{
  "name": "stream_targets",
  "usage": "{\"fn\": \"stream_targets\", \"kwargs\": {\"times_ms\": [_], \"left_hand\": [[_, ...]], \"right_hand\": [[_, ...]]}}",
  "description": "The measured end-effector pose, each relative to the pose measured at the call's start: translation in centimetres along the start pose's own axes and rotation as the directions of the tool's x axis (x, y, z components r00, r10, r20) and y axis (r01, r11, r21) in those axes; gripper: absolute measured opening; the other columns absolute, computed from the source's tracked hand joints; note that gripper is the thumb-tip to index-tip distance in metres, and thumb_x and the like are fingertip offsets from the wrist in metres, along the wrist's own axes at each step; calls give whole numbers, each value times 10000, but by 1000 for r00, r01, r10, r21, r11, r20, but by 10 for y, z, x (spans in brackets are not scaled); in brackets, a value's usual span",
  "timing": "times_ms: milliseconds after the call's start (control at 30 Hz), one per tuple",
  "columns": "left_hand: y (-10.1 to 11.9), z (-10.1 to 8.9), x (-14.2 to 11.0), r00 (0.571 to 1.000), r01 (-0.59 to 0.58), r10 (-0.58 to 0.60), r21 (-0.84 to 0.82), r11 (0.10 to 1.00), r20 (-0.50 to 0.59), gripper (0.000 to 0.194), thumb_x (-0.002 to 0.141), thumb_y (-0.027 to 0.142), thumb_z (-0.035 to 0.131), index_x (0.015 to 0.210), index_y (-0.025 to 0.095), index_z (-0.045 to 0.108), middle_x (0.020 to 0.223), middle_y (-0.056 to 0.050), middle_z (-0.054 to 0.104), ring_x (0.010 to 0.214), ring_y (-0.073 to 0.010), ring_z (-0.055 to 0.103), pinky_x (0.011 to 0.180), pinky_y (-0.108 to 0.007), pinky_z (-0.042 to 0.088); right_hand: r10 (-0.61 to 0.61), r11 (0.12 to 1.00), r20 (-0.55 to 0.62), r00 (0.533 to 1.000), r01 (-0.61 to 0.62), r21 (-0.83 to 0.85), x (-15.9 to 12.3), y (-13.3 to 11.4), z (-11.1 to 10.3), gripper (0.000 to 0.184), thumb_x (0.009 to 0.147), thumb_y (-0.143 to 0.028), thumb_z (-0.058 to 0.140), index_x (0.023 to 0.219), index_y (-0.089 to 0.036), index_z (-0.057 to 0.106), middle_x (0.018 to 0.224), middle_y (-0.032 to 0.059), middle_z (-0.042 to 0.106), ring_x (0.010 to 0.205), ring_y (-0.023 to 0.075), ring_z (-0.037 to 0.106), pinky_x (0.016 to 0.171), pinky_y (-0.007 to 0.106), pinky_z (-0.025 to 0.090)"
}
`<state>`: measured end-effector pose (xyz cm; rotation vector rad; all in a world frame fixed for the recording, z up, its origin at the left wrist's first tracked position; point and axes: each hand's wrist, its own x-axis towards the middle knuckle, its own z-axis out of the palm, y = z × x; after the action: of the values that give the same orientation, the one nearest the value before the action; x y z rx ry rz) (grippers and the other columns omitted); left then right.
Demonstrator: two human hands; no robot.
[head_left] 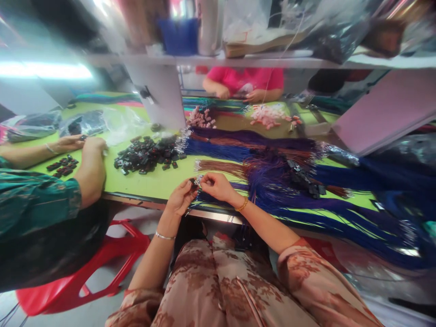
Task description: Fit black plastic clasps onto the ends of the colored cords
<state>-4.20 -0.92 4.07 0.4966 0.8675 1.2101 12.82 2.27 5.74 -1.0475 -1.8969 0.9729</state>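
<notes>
My left hand [181, 196] is closed on a small black plastic connector housing [193, 182] just above the front edge of the table. Close against it, my right hand [216, 186] pinches a wire end with a silvery metal terminal [200, 179] at the housing. Whether the terminal sits inside the housing I cannot tell. Beyond my hands lies a bundle of brown wires [221, 167] with metal tips. Blue and purple wires [265, 177] spread out to the right. A heap of black connector housings [146, 154] lies to the left.
A co-worker in a green sleeve [41, 195] handles small parts at the left, near a red stool [116, 259]. Across the table [122, 184] sits a person in a pink shirt [245, 79], behind pink connectors [200, 119]. A loaded shelf [211, 60] crosses overhead.
</notes>
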Motion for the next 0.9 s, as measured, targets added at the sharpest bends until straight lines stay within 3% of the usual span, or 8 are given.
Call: {"fn": "stream_targets", "kwargs": {"times_ms": [267, 467, 767, 900], "left_hand": [[-4, 0, 1, 999, -3, 1, 34, 999, 53, 238, 747, 183, 713, 979, 136, 691, 847, -49, 694, 702, -94, 634, 640, -180, 533], [-5, 2, -2, 1000, -5, 5, 40, 999, 10, 244, 712, 201, 750, 944, 139, 705, 846, -44, 698, 693, -84, 627, 640, -172, 533], [-14, 8, -4, 983, -154, 168, 163, 974, -77, 338, 594, 291, 835, 863, 144, 691, 739, -3, 680, 588, -60, 597, 588, -168, 516], [-19, 12, -4, 979, -167, 183, 150, 974, -95, 349, 590, 335, 835, 827, 134, 676, 733, -10, 672, 619, -79, 612, 588, -184, 513]], "right_hand": [[6, 996, -29, 1000, -8, -93, -6, -2, -1, 200, 766, -337, 572, 693, -153, 600, 554, -52, 462, 521, 72, 338, 521, 203, 272], [16, 993, -27, 999, -19, -115, -7, -1, 0, 183, 751, -324, 580, 691, -153, 603, 566, -50, 479, 532, 74, 359, 532, 201, 278], [86, 996, 10, 996, -86, -4, -7, 2, 6, 134, 740, -259, 553, 675, -147, 587, 586, -43, 512, 550, 75, 394, 546, 195, 313], [-16, 996, 3, 1000, 17, -88, -10, 1, 9, 132, 783, -254, 540, 709, -156, 590, 633, -22, 560, 578, 85, 424, 576, 204, 326]]}}
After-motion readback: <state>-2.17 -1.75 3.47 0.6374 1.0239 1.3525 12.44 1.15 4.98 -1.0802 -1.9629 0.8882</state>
